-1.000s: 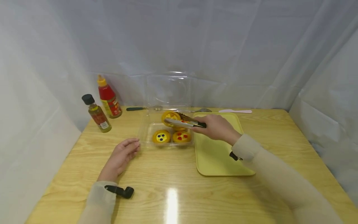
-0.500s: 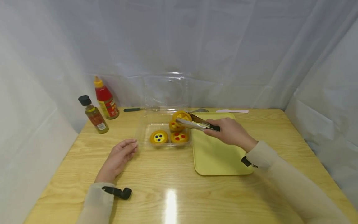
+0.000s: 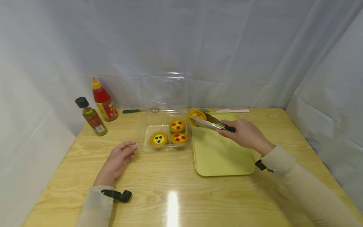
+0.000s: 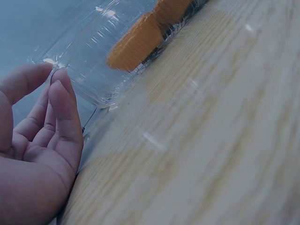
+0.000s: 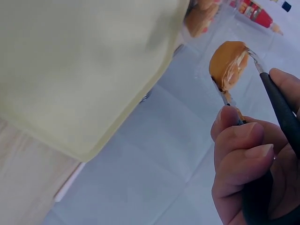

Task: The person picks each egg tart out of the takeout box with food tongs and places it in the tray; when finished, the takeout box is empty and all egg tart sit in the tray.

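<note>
My right hand [image 3: 246, 134] grips black-handled metal tongs [image 3: 214, 123]. Between the tongs' tips an egg tart [image 3: 195, 117] is held up, tilted, over the gap between the clear plastic container [image 3: 150, 126] and the yellow tray [image 3: 224, 157]. In the right wrist view the tart [image 5: 227, 63] sits clamped from both sides. Inside the open container lie a tart with blue dots [image 3: 158, 138] and two with red dots, one being the rear tart [image 3: 177, 126]. At the container's left edge, my left hand [image 3: 119, 160] pinches its thin rim between thumb and fingertips [image 4: 63, 93].
A red sauce bottle [image 3: 104, 102] and an oil bottle [image 3: 93, 119] with a black cap stand at the back left. Along the table's rear edge lie a dark-handled utensil [image 3: 131, 111], a grey piece of cutlery [image 3: 204, 110] and a pink knife [image 3: 233, 111].
The tart in the tongs has moved right, out from over the container toward the tray, uncovering the rear red-dotted tart. My left hand has stayed at the container's edge.
</note>
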Tool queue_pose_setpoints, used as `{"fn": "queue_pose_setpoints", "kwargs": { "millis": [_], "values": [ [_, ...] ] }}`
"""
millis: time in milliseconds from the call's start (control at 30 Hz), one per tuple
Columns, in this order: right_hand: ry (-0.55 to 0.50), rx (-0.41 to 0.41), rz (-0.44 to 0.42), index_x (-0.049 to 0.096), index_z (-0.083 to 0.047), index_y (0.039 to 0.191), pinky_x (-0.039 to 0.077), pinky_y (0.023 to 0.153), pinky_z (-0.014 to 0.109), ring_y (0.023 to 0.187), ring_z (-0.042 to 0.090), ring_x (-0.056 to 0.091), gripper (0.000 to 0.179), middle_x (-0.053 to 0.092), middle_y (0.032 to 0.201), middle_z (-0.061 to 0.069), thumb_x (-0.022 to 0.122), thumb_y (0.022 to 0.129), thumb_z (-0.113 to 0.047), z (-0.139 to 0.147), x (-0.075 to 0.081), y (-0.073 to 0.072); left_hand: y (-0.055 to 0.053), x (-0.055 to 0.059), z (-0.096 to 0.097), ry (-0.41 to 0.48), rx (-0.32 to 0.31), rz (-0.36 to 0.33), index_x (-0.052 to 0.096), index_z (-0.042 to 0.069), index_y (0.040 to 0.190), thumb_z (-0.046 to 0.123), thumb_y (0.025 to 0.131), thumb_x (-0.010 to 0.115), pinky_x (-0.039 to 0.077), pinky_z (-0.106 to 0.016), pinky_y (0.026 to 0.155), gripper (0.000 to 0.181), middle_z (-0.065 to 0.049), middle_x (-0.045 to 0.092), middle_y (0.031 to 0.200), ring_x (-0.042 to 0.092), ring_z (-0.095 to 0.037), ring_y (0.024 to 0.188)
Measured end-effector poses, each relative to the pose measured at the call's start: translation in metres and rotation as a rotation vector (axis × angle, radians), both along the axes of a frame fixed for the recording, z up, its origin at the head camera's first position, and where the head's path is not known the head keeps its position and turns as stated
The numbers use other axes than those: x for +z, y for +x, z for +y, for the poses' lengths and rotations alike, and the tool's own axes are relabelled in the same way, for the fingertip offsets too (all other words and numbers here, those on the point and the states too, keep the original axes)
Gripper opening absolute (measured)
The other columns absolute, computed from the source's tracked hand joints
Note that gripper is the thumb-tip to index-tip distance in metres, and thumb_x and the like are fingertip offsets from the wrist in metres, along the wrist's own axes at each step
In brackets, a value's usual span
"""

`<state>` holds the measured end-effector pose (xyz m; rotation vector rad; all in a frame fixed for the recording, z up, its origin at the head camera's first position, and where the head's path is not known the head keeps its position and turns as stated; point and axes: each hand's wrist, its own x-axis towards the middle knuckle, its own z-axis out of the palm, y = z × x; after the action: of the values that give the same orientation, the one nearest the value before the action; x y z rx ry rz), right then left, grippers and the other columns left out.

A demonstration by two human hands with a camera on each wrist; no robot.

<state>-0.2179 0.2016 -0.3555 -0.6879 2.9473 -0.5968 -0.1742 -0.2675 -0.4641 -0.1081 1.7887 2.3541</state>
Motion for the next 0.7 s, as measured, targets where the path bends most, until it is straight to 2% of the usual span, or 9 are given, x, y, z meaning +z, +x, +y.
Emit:
{"fn": "queue_pose_setpoints", "kwargs": {
  "millis": [167, 367, 700],
  "values": [
    [0.011, -0.028, -0.025, 0.052, -0.009, 0.143, 0.035, 0.047, 0.031, 0.044, 0.013, 0.036, 0.074, 0.046, 0.054, 0.0, 0.051, 0.094, -0.064, 0.01, -0.007, -0.005, 0.0, -0.001, -0.001, 0.001, -0.003, 0.007, 0.063, 0.007, 0.12, 0.013, 0.101, 0.06, 0.052, -0.021, 0.078, 0.021, -0.001, 0.067, 0.105, 0.063, -0.011, 0.093],
    [0.032, -0.05, -0.056, 0.052, -0.009, 0.143, 0.034, 0.046, 0.031, 0.041, 0.01, 0.026, 0.079, 0.045, 0.048, 0.001, 0.049, 0.092, -0.069, 0.012, -0.018, -0.013, 0.001, -0.002, -0.002, 0.004, 0.004, 0.01, 0.066, 0.014, 0.113, 0.013, 0.101, 0.059, 0.052, -0.021, 0.078, 0.014, 0.001, 0.068, 0.102, 0.063, -0.01, 0.092],
    [0.066, -0.074, -0.114, 0.051, -0.009, 0.144, 0.033, 0.044, 0.03, 0.04, 0.01, 0.024, 0.077, 0.042, 0.046, 0.0, 0.05, 0.093, -0.066, 0.01, -0.032, -0.025, 0.0, -0.003, 0.0, 0.008, 0.007, 0.006, 0.064, 0.012, 0.114, 0.012, 0.1, 0.061, 0.052, -0.021, 0.078, 0.015, 0.001, 0.067, 0.101, 0.062, -0.01, 0.091]
  ]
}}
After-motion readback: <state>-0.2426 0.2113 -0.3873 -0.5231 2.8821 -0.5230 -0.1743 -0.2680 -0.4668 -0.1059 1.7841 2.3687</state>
